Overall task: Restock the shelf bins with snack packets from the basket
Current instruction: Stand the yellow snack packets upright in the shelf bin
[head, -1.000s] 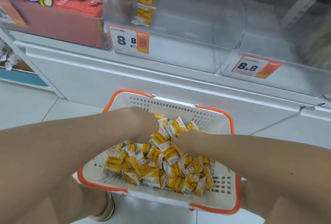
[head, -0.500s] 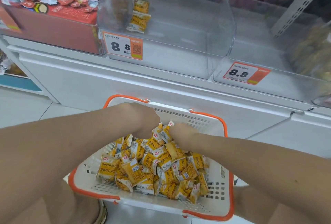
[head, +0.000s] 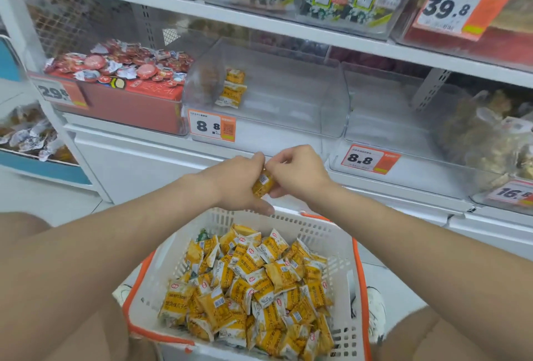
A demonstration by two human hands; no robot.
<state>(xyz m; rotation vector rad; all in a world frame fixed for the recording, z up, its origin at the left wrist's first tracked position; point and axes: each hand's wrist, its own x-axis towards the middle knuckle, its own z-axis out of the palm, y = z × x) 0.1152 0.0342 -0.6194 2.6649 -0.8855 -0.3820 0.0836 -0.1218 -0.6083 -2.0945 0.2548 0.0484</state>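
A white basket with an orange rim (head: pixel 343 248) sits on the floor between my knees, holding several yellow snack packets (head: pixel 253 285). My left hand (head: pixel 236 182) and my right hand (head: pixel 294 173) are raised together above the basket's far edge, both closed around yellow packets (head: pixel 263 183) held between them. Just beyond them stands a clear shelf bin (head: pixel 288 107) with an 8.8 price tag (head: pixel 212 128). Inside that bin, at its left, lie two or three matching yellow packets (head: pixel 232 88).
A red bin of red-and-white sweets (head: pixel 121 84) stands left of the clear bin. A second clear bin (head: pixel 403 130) with an 8.8 tag is on the right, then a bin of brownish packets (head: pixel 490 135). Stocked shelves run above. My shoes flank the basket.
Both hands have lifted out of the basket with packets and come up toward the clear bin. The camera has tilted up, showing more shelves.
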